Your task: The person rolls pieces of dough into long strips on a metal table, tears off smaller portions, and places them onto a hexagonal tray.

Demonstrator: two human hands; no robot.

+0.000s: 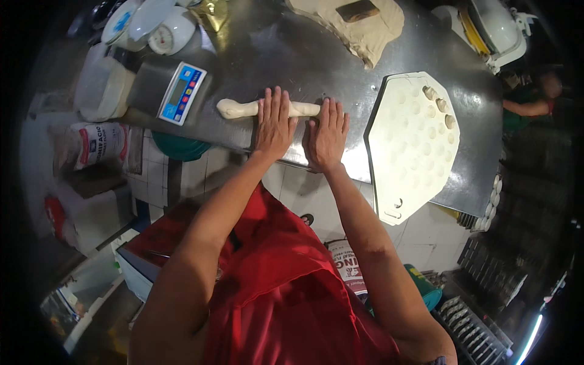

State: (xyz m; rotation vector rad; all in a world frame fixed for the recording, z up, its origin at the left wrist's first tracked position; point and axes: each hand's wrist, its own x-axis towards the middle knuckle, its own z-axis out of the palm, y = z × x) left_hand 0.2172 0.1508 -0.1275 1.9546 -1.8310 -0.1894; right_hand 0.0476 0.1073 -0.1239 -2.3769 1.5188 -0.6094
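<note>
A long rope of pale dough lies across the steel table, thicker and knobbed at its left end. My left hand rests flat on its middle, fingers stretched away from me. Over the rope's right end lies my right hand, also flat with fingers extended. To the right is a white, many-sided board with rows of round hollows. Three small dough pieces sit in hollows near its upper right edge. A big slab of dough spreads at the far side, with a dough scraper on it.
A blue-and-white digital scale stands left of the rope. Beyond it are a white dial scale and plastic tubs. A white machine occupies the far right corner. Another person's arm shows past the table's right edge.
</note>
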